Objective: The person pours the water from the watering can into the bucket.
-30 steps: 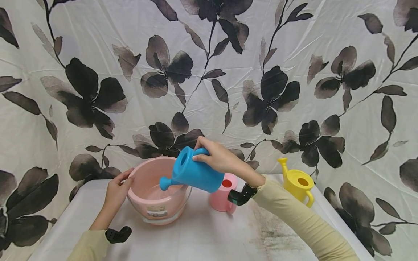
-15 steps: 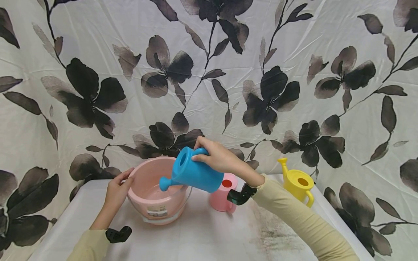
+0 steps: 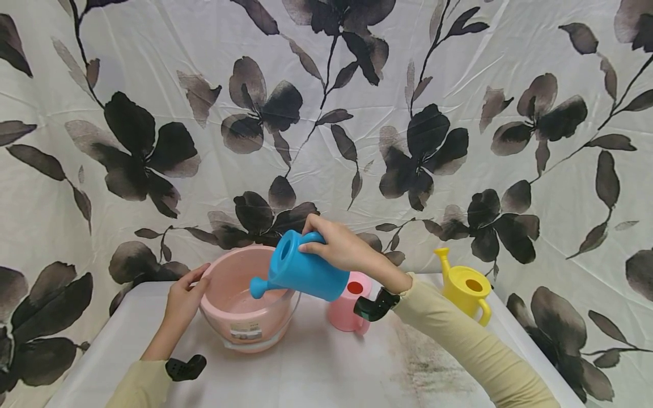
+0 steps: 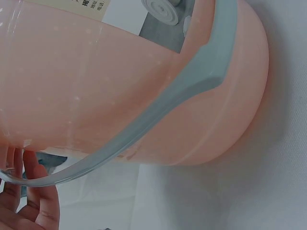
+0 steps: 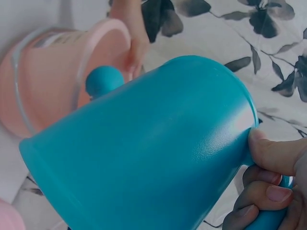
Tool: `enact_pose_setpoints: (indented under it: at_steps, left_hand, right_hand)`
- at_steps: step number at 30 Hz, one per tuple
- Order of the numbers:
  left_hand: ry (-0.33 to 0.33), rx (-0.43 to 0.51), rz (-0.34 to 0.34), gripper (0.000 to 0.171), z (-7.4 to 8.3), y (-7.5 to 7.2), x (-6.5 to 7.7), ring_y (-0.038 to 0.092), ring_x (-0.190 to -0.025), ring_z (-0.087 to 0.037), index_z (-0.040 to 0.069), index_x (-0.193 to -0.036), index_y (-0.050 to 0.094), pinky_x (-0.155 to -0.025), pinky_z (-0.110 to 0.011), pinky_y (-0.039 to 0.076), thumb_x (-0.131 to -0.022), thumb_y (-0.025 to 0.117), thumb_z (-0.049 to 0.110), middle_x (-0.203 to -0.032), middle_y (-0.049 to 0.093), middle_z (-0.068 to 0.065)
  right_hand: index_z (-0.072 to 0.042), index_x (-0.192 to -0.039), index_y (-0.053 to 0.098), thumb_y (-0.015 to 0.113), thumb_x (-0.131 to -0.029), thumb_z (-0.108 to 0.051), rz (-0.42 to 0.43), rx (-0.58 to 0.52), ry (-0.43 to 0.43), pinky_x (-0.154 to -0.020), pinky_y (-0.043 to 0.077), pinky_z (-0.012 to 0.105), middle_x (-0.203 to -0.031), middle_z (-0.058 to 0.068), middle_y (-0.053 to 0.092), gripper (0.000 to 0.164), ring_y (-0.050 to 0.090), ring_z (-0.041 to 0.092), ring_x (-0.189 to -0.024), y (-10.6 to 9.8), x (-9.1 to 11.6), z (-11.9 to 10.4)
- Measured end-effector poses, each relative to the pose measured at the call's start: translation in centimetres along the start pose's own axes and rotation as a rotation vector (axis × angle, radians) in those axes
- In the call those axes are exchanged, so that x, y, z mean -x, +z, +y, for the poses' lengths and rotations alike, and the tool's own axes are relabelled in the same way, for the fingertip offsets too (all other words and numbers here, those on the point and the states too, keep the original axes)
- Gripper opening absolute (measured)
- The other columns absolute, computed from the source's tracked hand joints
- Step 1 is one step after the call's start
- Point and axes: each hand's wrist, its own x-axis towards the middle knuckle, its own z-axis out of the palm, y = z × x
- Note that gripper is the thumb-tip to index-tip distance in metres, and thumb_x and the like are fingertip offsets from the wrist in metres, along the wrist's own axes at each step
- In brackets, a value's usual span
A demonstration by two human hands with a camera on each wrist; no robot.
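Note:
A blue watering can [image 3: 311, 275] is held by its handle in my right hand [image 3: 336, 243], fingers curled round it and thumb on top. The can tilts left, and its spout with a round head [image 5: 104, 81] hangs over the opening of a pink bucket [image 3: 245, 323]. No water can be made out leaving the spout. My left hand [image 3: 185, 294] holds the bucket at the left of its rim; fingertips [image 4: 31, 160] touch the outer wall in the left wrist view. The bucket stands upright, its pale handle [image 4: 144, 127] hanging down in front.
Just right of the bucket stands a pink watering can [image 3: 347, 314], partly behind my right wrist. A yellow watering can [image 3: 465, 289] stands at the table's right side, close behind my right forearm. Dark smudges [image 3: 433, 362] mark the white tablecloth [image 3: 306, 374]. A floral sheet [image 3: 326, 141] hangs behind.

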Motion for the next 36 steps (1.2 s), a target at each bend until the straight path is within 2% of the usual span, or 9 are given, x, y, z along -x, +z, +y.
enact_pose_setpoints:
  at_steps: [3,6,13,15,23,31,36]
  left_hand:
    - [0.0,0.001,0.0,0.047,-0.03,0.01,-0.01,0.044,-0.08,0.013,0.006,-0.141,0.048,-0.067,-0.005,0.042,-0.1,0.044,0.028,-0.132,0.053,-0.022]
    - [-0.003,-0.003,-0.001,0.047,-0.03,0.02,-0.03,0.045,-0.084,0.008,0.006,-0.141,0.048,-0.067,-0.005,0.042,-0.1,0.044,0.029,-0.133,0.053,-0.022]
    - [-0.01,-0.009,-0.001,0.047,0.04,0.1,0.03,0.053,-0.103,-0.021,0.006,-0.142,0.047,-0.066,-0.006,0.042,-0.101,0.043,0.029,-0.133,0.052,-0.022]
    - [-0.01,-0.009,-0.001,0.047,0.06,0.11,0.04,0.053,-0.107,-0.026,0.006,-0.141,0.047,-0.066,-0.006,0.042,-0.101,0.043,0.029,-0.133,0.052,-0.022]
    - [-0.013,-0.03,-0.003,0.047,0.11,-0.01,0.03,0.05,-0.092,-0.007,0.006,-0.14,0.048,-0.066,-0.008,0.042,-0.1,0.044,0.03,-0.131,0.053,-0.021]
    - [-0.01,-0.018,-0.009,0.048,0.05,0.06,0.1,0.053,-0.109,-0.027,0.005,-0.141,0.047,-0.066,-0.007,0.041,-0.101,0.043,0.031,-0.132,0.052,-0.022]
    - [-0.006,-0.028,-0.006,0.048,0.09,0.02,0.07,0.054,-0.099,-0.015,0.006,-0.141,0.047,-0.067,-0.006,0.042,-0.101,0.043,0.031,-0.132,0.053,-0.022]
  right_hand:
    - [-0.012,-0.105,0.053,0.064,-0.091,-0.023,0.001,-0.002,-0.002,-0.084,0.052,0.04,-0.108,0.009,0.065,0.021,0.061,0.023,-0.096,0.0,0.01,-0.08]
    - [-0.012,-0.105,0.053,0.065,-0.091,-0.023,0.005,0.005,-0.007,-0.084,0.052,0.04,-0.107,0.009,0.065,0.021,0.062,0.023,-0.096,0.0,0.04,-0.15]
    - [-0.012,-0.105,0.053,0.065,-0.091,-0.023,0.013,0.029,-0.011,-0.085,0.052,0.04,-0.108,0.009,0.066,0.021,0.063,0.024,-0.097,-0.02,0.2,-0.3]
    - [-0.012,-0.105,0.054,0.066,-0.09,-0.023,0.016,0.028,-0.008,-0.084,0.052,0.04,-0.107,0.009,0.066,0.021,0.063,0.023,-0.096,-0.04,0.24,-0.35]
    - [-0.012,-0.104,0.054,0.066,-0.09,-0.023,0.012,0.038,-0.006,-0.083,0.052,0.038,-0.106,0.008,0.067,0.021,0.063,0.022,-0.095,-0.09,0.23,-0.46]
    - [-0.013,-0.103,0.054,0.066,-0.09,-0.023,0.014,0.041,-0.015,-0.082,0.052,0.037,-0.105,0.007,0.067,0.02,0.062,0.021,-0.094,-0.04,0.21,-0.4]
    - [-0.013,-0.103,0.054,0.066,-0.09,-0.023,0.016,0.041,-0.012,-0.083,0.052,0.038,-0.105,0.008,0.067,0.021,0.062,0.022,-0.095,0.01,0.18,-0.37]
